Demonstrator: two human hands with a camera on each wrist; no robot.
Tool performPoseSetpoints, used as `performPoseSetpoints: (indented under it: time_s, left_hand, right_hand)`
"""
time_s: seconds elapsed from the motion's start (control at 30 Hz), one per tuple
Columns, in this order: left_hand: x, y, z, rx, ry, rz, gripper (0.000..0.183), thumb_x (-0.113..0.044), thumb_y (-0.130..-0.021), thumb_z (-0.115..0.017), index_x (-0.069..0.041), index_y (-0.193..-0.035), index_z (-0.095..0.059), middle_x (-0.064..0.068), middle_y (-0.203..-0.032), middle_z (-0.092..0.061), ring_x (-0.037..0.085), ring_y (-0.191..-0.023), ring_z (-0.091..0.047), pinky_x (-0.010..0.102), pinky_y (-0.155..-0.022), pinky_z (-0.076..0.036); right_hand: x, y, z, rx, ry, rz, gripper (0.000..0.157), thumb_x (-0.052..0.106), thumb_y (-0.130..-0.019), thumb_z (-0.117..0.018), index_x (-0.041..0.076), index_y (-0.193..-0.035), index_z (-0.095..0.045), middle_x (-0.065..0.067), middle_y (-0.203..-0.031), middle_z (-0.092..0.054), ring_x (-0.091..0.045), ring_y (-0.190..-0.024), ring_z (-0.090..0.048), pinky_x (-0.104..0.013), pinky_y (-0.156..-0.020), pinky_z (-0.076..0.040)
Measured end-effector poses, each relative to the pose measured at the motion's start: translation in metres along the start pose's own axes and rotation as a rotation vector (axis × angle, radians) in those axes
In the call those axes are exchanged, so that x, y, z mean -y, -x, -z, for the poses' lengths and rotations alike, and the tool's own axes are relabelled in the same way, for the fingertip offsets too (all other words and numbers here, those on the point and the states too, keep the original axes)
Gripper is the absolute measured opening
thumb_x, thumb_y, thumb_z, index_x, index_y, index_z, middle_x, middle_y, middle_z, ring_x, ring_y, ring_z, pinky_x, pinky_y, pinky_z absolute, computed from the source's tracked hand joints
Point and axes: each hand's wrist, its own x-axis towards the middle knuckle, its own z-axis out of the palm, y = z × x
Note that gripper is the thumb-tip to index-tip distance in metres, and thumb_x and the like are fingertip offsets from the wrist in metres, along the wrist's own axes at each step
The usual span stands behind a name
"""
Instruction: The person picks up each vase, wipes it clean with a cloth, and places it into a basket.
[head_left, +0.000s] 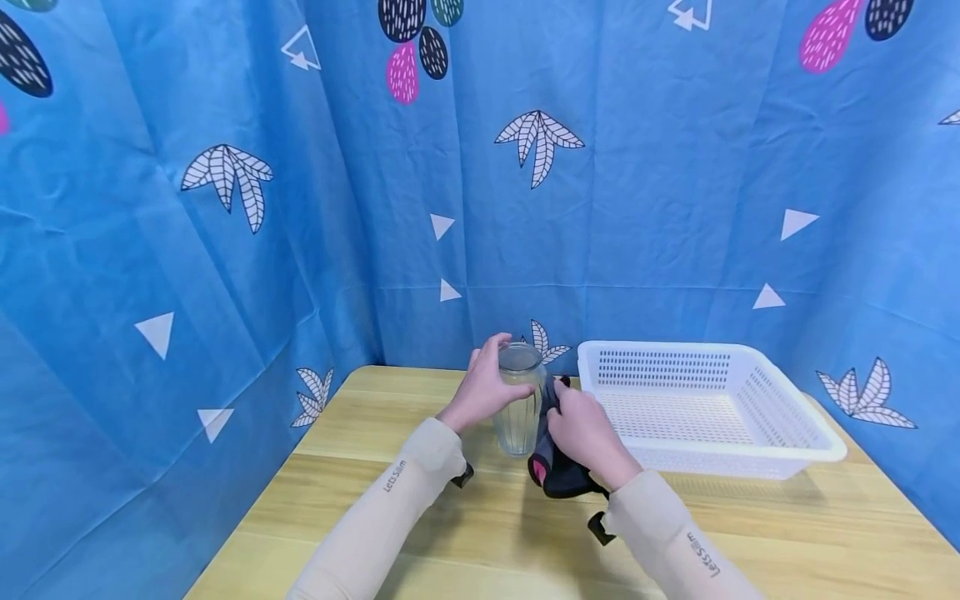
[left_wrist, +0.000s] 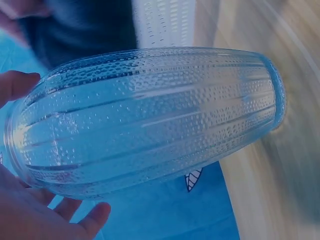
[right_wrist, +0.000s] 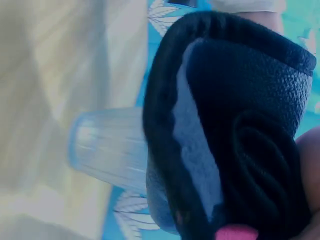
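A clear ribbed glass vase point(head_left: 517, 432) stands upright on the table. Around its upper part, just below the rim, the thumb and fingers of my left hand point(head_left: 483, 387) hold it; the left wrist view shows the dotted texture of the glass point(left_wrist: 160, 120). Close against the vase's right side, my right hand point(head_left: 588, 429) grips a dark grey cloth item point(head_left: 566, 482) with black edging and a bit of pink. Up close in the right wrist view, this cloth item point(right_wrist: 195, 130) is folded and hides part of the vase point(right_wrist: 112, 145). Its exact kind is unclear.
A white perforated plastic basket point(head_left: 712, 450) sits to the right of both hands, near the back of the wooden table point(head_left: 337, 492). Blue patterned curtain point(head_left: 660, 208) hangs behind and along the sides.
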Motion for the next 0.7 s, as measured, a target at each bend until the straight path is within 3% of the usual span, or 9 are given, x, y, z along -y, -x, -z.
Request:
performPoseSetpoints:
  time_s: [0.13,0.23,0.33,0.43,0.53,0.63,0.7]
  left_hand:
    - [-0.001,-0.001,0.001,0.021,0.006,-0.002,0.093,-0.034,-0.079,-0.083,-0.024,-0.155,-0.030,0.001,-0.152,-0.043,0.023,-0.134,-0.039,0.047,-0.103,-0.046]
    - [-0.003,0.000,0.002,0.027,-0.015,-0.014,0.093,-0.034,-0.078,-0.082,-0.024,-0.155,-0.031,0.001,-0.153,-0.042,0.024,-0.136,-0.039,0.048,-0.105,-0.045]
    - [-0.004,-0.001,0.003,0.020,-0.025,-0.025,0.092,-0.033,-0.078,-0.083,-0.021,-0.153,-0.032,0.001,-0.152,-0.042,0.024,-0.138,-0.041,0.047,-0.108,-0.043]
    - [-0.004,-0.003,0.004,0.012,-0.003,-0.041,0.091,-0.029,-0.077,-0.084,-0.020,-0.152,-0.032,0.001,-0.151,-0.043,0.023,-0.137,-0.044,0.046,-0.109,-0.042]
    - [-0.003,-0.005,0.004,0.024,0.027,-0.058,0.091,-0.026,-0.078,-0.082,-0.020,-0.153,-0.030,0.001,-0.152,-0.043,0.023,-0.138,-0.043,0.047,-0.109,-0.042]
    - [0.001,-0.005,0.002,0.041,0.049,-0.050,0.093,-0.030,-0.079,-0.083,-0.022,-0.155,-0.029,0.001,-0.154,-0.040,0.024,-0.141,-0.041,0.048,-0.111,-0.041]
    - [0.005,-0.004,-0.001,0.046,0.051,-0.037,0.096,-0.039,-0.079,-0.084,-0.022,-0.155,-0.028,-0.001,-0.155,-0.039,0.024,-0.141,-0.040,0.050,-0.111,-0.040]
  right_hand:
    - [0.006,-0.002,0.007,-0.139,0.033,0.112,0.053,0.007,-0.095,-0.055,-0.005,-0.146,-0.048,-0.029,-0.129,-0.063,-0.036,-0.098,-0.068,-0.047,-0.078,-0.054]
    - [0.005,-0.005,0.005,-0.207,0.017,0.157,0.054,0.006,-0.096,-0.055,-0.004,-0.147,-0.046,-0.031,-0.139,-0.055,-0.045,-0.123,-0.058,-0.055,-0.099,-0.049]
    - [0.000,-0.007,-0.002,-0.199,0.013,0.143,0.055,0.007,-0.098,-0.054,-0.005,-0.150,-0.041,-0.036,-0.145,-0.047,-0.049,-0.132,-0.049,-0.058,-0.106,-0.043]
    - [-0.004,-0.010,-0.008,-0.137,0.058,0.097,0.057,0.007,-0.098,-0.052,-0.011,-0.150,-0.035,-0.039,-0.142,-0.047,-0.049,-0.128,-0.053,-0.057,-0.102,-0.047]
    - [-0.011,-0.012,-0.018,-0.029,0.066,0.029,0.058,0.006,-0.098,-0.051,-0.016,-0.149,-0.032,-0.040,-0.131,-0.055,-0.042,-0.106,-0.066,-0.049,-0.083,-0.055]
    - [-0.023,-0.011,-0.035,0.090,0.060,-0.028,0.050,0.005,-0.096,-0.052,-0.017,-0.140,-0.045,-0.036,-0.118,-0.063,-0.033,-0.085,-0.068,-0.042,-0.068,-0.054]
    - [-0.032,-0.008,-0.048,0.160,0.059,-0.051,0.040,0.004,-0.095,-0.054,-0.015,-0.130,-0.055,-0.033,-0.113,-0.066,-0.028,-0.079,-0.066,-0.040,-0.065,-0.051]
